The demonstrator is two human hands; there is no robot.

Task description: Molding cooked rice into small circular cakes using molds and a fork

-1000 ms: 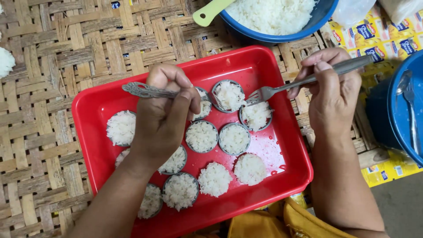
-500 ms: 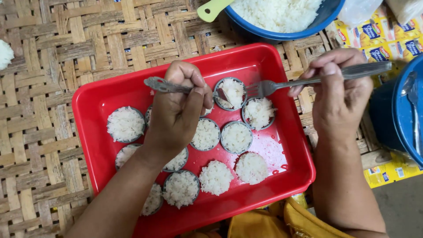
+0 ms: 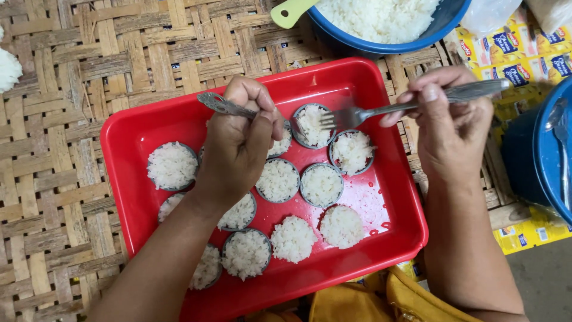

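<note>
Rice cups [image 3: 322, 185], perhaps twelve with some hidden under the left hand [image 3: 238, 149], fill one red tray [image 3: 131, 143] on the woven mat [image 3: 53, 197]; that hand's grip clamps a spoon [image 3: 223, 106], the right hand [image 3: 453, 128] pinches one fork [image 3: 357, 113], whose tines have risen off the rice since before.

Red tray, white rice, tan woven mat

The tray [image 3: 128, 149] is glossy bright red; the rice portions [image 3: 172, 165] in it are white, most ringed by grey metal moulds [image 3: 322, 185]. The mat [image 3: 77, 59] is a tan and brown basket weave of flat strips. The bowl [image 3: 387, 45] is deep blue, heaped with white rice, its scoop handle [image 3: 291, 12] lime green. The fork [image 3: 405, 107] and spoon handle [image 3: 223, 105] are silver-grey, the latter embossed. The packets [image 3: 518, 56] are yellow with blue patches.
</note>
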